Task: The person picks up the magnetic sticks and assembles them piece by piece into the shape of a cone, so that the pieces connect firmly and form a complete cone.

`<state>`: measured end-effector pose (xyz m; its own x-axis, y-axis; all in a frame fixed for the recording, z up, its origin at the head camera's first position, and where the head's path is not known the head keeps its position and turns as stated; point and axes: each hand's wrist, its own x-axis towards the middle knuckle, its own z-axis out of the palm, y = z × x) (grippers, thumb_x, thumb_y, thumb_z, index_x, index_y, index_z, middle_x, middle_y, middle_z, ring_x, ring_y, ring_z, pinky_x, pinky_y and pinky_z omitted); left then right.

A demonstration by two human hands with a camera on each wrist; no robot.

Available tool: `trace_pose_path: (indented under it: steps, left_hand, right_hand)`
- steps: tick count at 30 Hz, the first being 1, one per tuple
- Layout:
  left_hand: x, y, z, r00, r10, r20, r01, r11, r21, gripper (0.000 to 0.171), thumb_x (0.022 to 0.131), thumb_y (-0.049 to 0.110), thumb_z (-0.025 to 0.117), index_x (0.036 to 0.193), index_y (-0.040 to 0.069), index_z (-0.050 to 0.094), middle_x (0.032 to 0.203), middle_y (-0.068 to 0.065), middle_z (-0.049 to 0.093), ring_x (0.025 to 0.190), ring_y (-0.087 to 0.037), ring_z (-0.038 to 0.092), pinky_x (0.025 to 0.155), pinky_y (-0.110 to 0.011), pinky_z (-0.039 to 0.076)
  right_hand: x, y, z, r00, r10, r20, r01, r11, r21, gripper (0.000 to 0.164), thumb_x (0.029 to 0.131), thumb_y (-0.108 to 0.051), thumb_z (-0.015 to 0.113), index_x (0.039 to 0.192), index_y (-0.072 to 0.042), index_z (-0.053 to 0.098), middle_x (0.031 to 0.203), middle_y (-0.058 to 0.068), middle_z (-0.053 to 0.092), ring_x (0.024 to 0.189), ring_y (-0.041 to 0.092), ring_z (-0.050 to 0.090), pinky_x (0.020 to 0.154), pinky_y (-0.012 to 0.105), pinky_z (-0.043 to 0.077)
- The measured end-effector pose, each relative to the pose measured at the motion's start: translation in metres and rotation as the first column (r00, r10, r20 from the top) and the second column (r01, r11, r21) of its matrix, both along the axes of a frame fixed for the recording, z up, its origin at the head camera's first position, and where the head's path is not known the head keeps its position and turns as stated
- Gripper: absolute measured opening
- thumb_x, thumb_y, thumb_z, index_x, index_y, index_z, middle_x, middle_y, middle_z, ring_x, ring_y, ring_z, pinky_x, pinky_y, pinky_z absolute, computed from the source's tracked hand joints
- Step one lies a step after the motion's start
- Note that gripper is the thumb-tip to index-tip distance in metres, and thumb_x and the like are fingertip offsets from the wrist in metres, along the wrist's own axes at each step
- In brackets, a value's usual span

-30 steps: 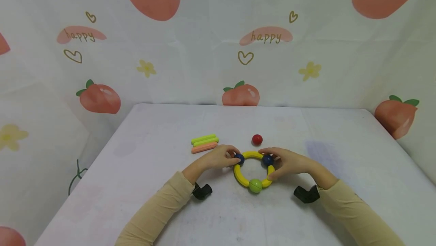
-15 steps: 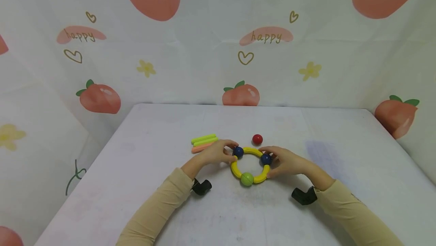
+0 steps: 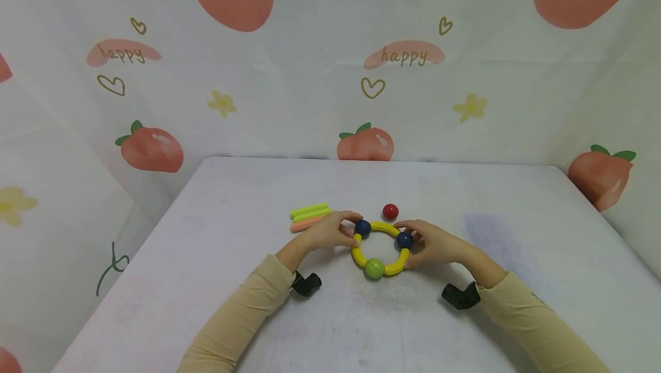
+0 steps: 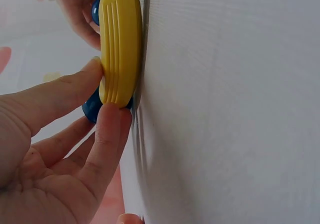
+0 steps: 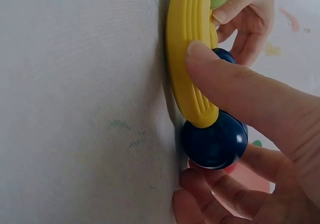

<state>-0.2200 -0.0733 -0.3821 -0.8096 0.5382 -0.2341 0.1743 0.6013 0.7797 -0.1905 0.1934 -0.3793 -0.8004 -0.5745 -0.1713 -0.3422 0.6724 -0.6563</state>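
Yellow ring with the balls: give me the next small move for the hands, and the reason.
I would probably ease the left hand and right hand off the ring, because its three yellow pieces, two blue balls and green ball appear joined in a closed loop, leaving no visible gap to press together.

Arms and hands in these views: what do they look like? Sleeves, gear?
Left hand and right hand: five-fingered, no gloves visible. Left sleeve and right sleeve: long, plain beige, with a small dark marking on the right one. Black, bent, tube-like left wrist piece and right wrist piece.
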Motion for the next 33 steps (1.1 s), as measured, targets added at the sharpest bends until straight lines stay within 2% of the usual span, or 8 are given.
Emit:
trace_pose_path:
  steps: [8,16,26,33]
  left_hand:
    - [0.001,0.0,0.0,1.0,0.007,0.008,-0.007,1.0,0.02,0.057,0.08,0.012,0.073,0.132,0.012,0.05,0.135,-0.009,0.052,0.09,-0.013,0.057,0.069,-0.02,0.046]
    - [0.001,-0.007,0.003,1.0,0.023,-0.015,-0.022,0.997,0.069,0.058,0.08,0.013,0.072,0.133,0.01,0.049,0.133,-0.012,0.052,0.1,-0.017,0.062,0.086,-0.029,0.052]
    - [-0.009,-0.028,0.01,0.988,0.028,-0.149,-0.017,0.997,0.079,0.046,0.085,0.014,0.068,0.127,0.001,0.053,0.118,-0.018,0.06,0.097,-0.023,0.064,0.089,-0.032,0.052]
    - [-0.015,-0.046,0.012,0.968,0.118,-0.221,-0.11,0.993,0.048,0.041,0.084,0.012,0.068,0.121,0.0,0.056,0.111,-0.016,0.064,0.097,-0.026,0.063,0.088,-0.034,0.051]
  right_hand:
    - [0.0,-0.001,0.0,1.0,-0.009,0.019,0.009,1.0,-0.001,0.079,0.072,-0.026,0.08,0.135,-0.001,0.04,0.122,0.023,0.05,0.098,0.025,0.05,0.084,0.035,0.047]
    - [-0.001,0.001,-0.002,0.999,-0.024,0.032,0.024,1.0,0.0,0.079,0.072,-0.026,0.08,0.136,-0.002,0.039,0.123,0.023,0.049,0.099,0.025,0.048,0.085,0.035,0.045]
    - [-0.001,0.002,-0.004,1.0,-0.008,0.017,0.008,1.0,-0.013,0.079,0.072,-0.027,0.08,0.135,-0.002,0.039,0.121,0.021,0.049,0.097,0.024,0.048,0.084,0.034,0.046]
    - [-0.002,0.004,-0.005,1.0,-0.016,0.026,0.016,1.0,-0.014,0.08,0.073,-0.028,0.08,0.136,-0.002,0.038,0.122,0.021,0.048,0.098,0.024,0.046,0.085,0.033,0.045]
